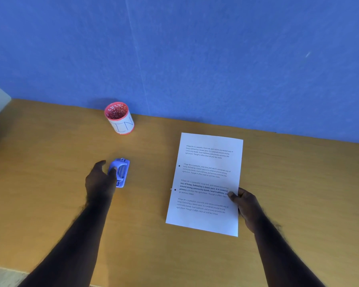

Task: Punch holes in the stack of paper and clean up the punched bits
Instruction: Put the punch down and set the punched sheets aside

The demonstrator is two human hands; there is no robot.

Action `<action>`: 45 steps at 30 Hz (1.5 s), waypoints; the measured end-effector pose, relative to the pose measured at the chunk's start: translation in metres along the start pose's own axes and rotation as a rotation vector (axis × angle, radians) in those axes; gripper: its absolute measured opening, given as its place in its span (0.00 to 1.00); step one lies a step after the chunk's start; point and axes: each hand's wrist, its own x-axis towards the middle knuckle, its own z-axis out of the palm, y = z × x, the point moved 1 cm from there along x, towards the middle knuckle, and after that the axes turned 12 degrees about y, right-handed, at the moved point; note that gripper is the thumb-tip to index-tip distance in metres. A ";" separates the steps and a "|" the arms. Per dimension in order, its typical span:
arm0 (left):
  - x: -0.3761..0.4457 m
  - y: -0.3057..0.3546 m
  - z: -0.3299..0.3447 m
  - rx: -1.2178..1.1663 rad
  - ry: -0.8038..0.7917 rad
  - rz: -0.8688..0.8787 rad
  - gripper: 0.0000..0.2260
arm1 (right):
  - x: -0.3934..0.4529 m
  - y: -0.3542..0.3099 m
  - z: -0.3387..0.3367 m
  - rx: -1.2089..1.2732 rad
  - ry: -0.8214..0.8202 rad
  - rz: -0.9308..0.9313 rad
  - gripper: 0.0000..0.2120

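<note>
Nearest, the right hand (247,206) pinches the right edge of the white printed paper stack (205,183) lying flat on the wooden table (298,183). Farther left, the left hand (101,179) rests loosely curled on the small blue hole punch (121,172); beyond stands a red-and-white cup (119,118).

Office or study setting. Evidence: wooden desk (50,183) against a plain blue wall (174,48); a printed sheet of paper (205,183), hole punch (120,172) and labelled cup (120,119) near its far edge.
</note>
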 end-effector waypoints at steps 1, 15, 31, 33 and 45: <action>-0.006 0.007 -0.002 -0.053 0.067 0.071 0.18 | 0.000 0.000 0.000 0.001 0.001 -0.003 0.08; -0.103 0.140 0.032 -0.628 -0.788 0.126 0.12 | -0.046 -0.049 -0.056 0.222 -0.002 -0.305 0.10; -0.150 0.158 0.029 -0.728 -0.662 0.251 0.14 | -0.018 -0.055 -0.094 0.039 0.171 -0.461 0.14; -0.152 0.157 0.033 -0.690 -0.653 0.238 0.13 | -0.015 -0.047 -0.093 0.050 0.153 -0.411 0.06; -0.159 0.173 0.035 -0.629 -0.594 0.249 0.14 | -0.002 -0.054 -0.110 -0.037 0.156 -0.400 0.12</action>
